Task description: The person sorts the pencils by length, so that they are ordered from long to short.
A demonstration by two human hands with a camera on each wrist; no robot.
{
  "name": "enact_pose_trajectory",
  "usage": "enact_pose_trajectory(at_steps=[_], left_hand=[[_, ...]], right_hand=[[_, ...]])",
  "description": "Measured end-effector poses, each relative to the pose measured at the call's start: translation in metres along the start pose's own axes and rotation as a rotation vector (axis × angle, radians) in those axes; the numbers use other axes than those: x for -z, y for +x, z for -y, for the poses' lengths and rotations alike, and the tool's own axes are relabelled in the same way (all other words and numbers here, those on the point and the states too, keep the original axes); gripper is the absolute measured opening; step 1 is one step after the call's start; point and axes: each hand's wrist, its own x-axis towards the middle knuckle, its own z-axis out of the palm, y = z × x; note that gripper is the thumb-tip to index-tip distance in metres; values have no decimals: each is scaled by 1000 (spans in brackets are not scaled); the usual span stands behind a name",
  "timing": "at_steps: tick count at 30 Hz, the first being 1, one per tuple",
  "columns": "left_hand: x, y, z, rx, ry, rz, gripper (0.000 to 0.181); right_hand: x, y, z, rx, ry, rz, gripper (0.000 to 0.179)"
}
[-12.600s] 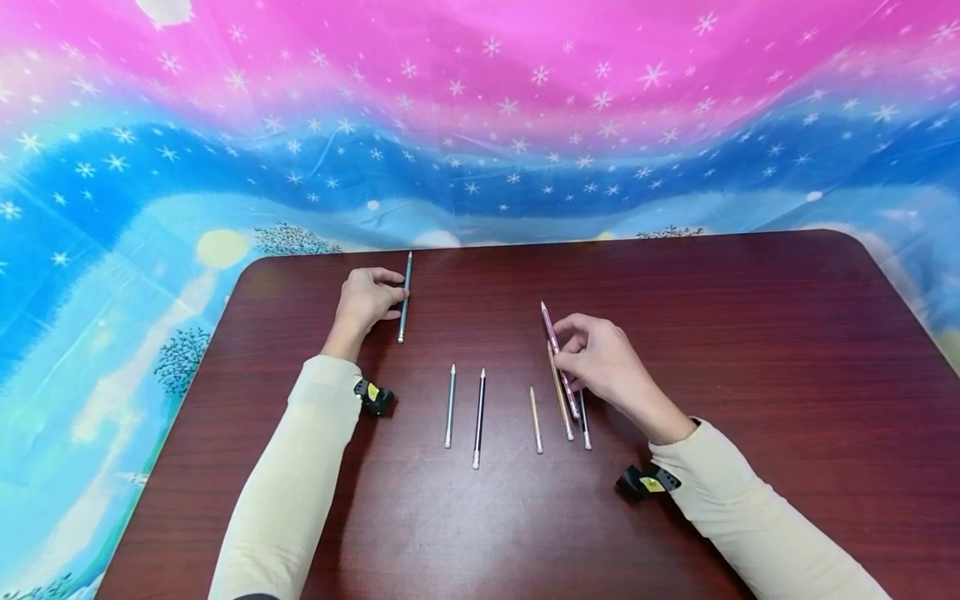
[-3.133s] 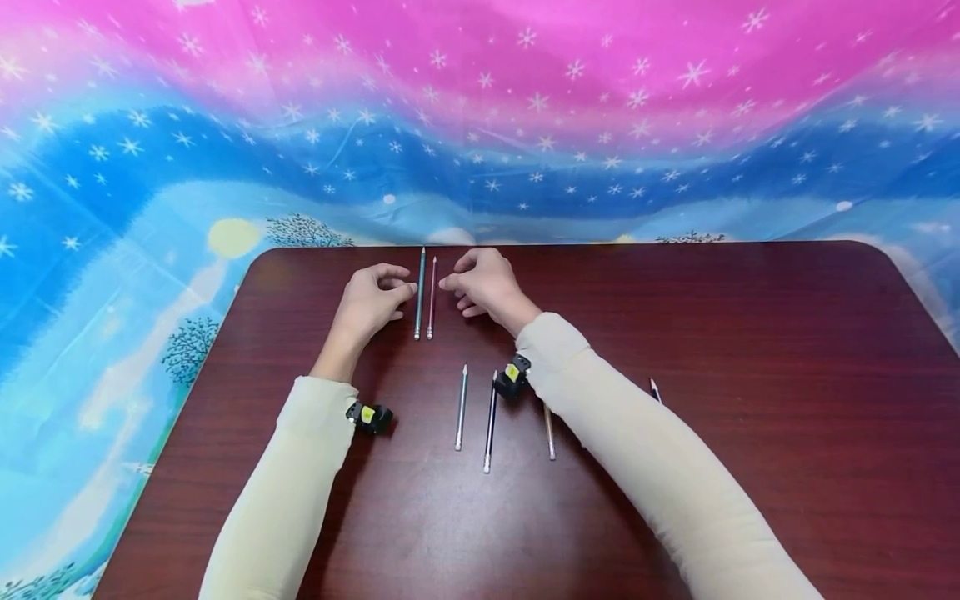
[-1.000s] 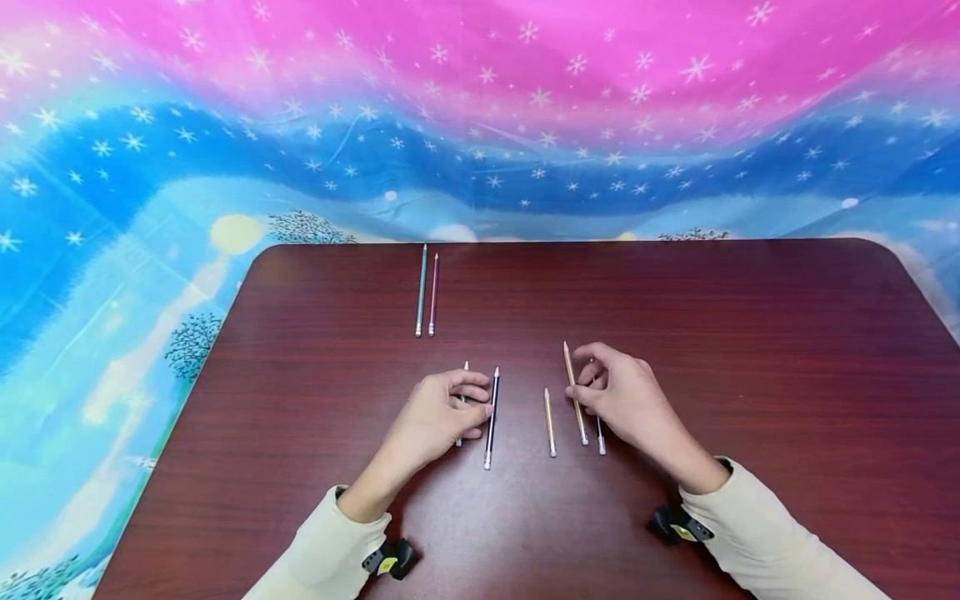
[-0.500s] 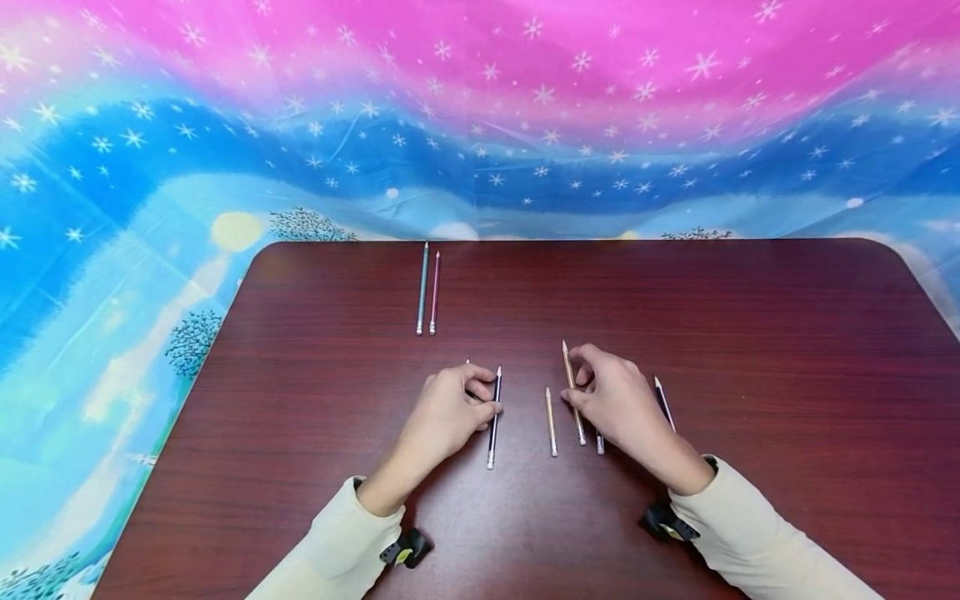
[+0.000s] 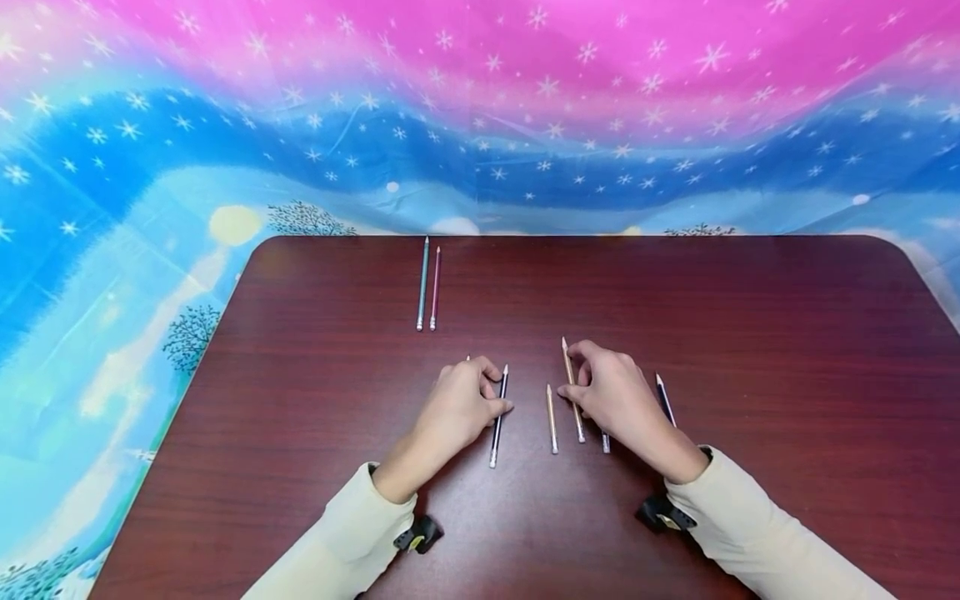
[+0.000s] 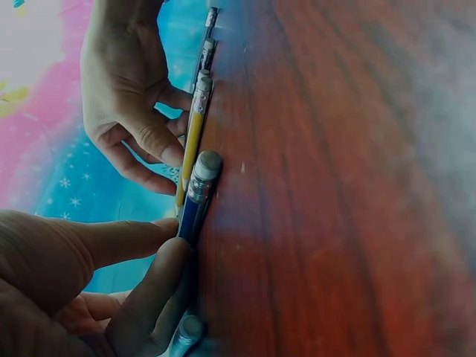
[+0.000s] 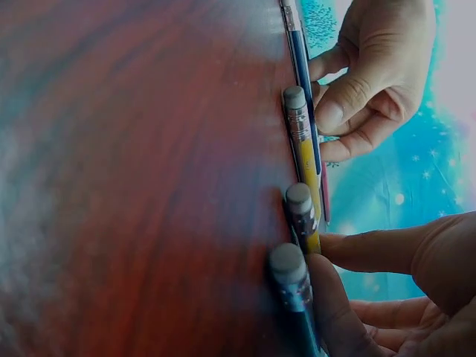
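In the head view my left hand [image 5: 457, 402] pinches a dark blue pencil [image 5: 496, 442] between thumb and fingers, its tip pointing away. Most of a teal pencil is hidden under that hand, its eraser end [image 6: 187, 332] showing in the left wrist view. My right hand [image 5: 617, 398] pinches a long yellow pencil [image 5: 575, 415] at mid-length. Between the hands lies a shorter yellow pencil [image 5: 552, 425], untouched. Partly under the right hand is a dark pencil [image 7: 299, 312], its eraser end near the fingers in the right wrist view.
At the back left of the brown table [image 5: 787, 375] a teal pencil [image 5: 423, 283] and a pink pencil [image 5: 436, 287] lie side by side. Another black pencil [image 5: 664, 398] lies right of my right hand. A patterned cloth [image 5: 480, 125] hangs behind the table.
The pink pencil, earlier in my right hand, now lies beside the teal one at the back. Both hands have come back to the middle; the dark blue pencil has shifted slightly right.
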Motion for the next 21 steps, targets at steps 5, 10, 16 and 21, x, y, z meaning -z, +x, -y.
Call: enact_pose_trajectory(at_steps=[5,10,16,21], left_hand=[[0,2,0,-21,22,-6,33],[-1,3,-1,-17,46,-12,35],[-1,2,-3,-17,102,-11,30],[-1,2,-5,-24,116,-5,27]], right_hand=[[0,2,-1,-2,-5,16,42],[0,3,-1,0,-15,19,41],[2,3,0,-20,-27,33,43],[3,4,1,-34,-35,43,45]])
